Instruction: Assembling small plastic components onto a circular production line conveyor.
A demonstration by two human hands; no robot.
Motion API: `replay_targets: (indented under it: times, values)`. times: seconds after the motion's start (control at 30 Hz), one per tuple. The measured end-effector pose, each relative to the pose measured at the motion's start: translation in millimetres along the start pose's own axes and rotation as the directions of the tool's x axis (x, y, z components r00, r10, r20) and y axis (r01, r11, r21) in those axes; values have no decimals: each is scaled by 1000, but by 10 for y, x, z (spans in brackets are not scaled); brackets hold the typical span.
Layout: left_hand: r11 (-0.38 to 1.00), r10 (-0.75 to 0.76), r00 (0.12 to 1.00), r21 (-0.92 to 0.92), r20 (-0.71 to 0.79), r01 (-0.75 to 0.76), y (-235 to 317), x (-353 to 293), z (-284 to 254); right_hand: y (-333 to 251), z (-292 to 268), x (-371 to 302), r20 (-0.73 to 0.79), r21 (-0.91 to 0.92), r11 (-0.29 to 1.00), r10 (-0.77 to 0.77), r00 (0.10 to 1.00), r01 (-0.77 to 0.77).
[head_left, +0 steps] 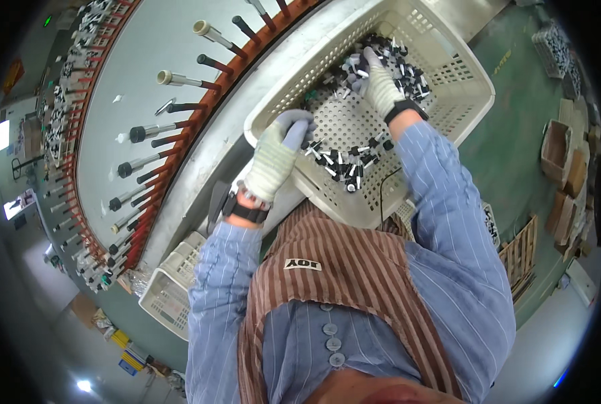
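Observation:
A cream plastic basket (472,111) with perforated walls holds small black-and-white pieces, perhaps caps or small brushes. One cluster of these pieces (344,161) lies at its near end and a larger heap (408,71) at its far end. My right hand (379,82), in a pale knitted glove with grey fingertips, reaches into the far heap with fingers apart. Some of its fingertips are among the pieces. My left hand (279,147), gloved alike, is over the basket's left rim with its fingers curled together. Whatever is between them is hidden.
Left of the basket curves a conveyor rail (179,138) lined with upright pegs, several bearing dark or cream-topped tubes (179,79). Another cream basket (165,296) stands low at the left. Cardboard boxes (563,151) and a wooden pallet (519,252) lie on the green floor at right.

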State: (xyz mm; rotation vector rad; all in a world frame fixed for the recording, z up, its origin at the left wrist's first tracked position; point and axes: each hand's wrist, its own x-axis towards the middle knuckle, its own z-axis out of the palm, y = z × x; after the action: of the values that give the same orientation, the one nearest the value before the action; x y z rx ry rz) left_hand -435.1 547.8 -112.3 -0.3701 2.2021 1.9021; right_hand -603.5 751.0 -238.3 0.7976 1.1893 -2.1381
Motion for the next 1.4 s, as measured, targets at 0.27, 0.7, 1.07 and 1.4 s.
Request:
replay_targets:
  times: [0.27,0.7,1.07,1.4]
  values:
    - [801,-182,972,-550,152,236,189,-457,-72,366,839,-1946,930,-246,-537,-366,40,807]
    - [674,98,889,-627,-448,-391,-344,-1864,-1910,1616,1480,-2614,624,-659,563,39,780,499]
    - [759,480,507,49,-716,-649,121,-1418,-2592,1940,1884,-2867,451,-742,669,451,770,43]
    - [843,538,650,345,-537,-413,-414,-1116,-3283,2105,1290,-2547,707,-687,340,517,483,642]
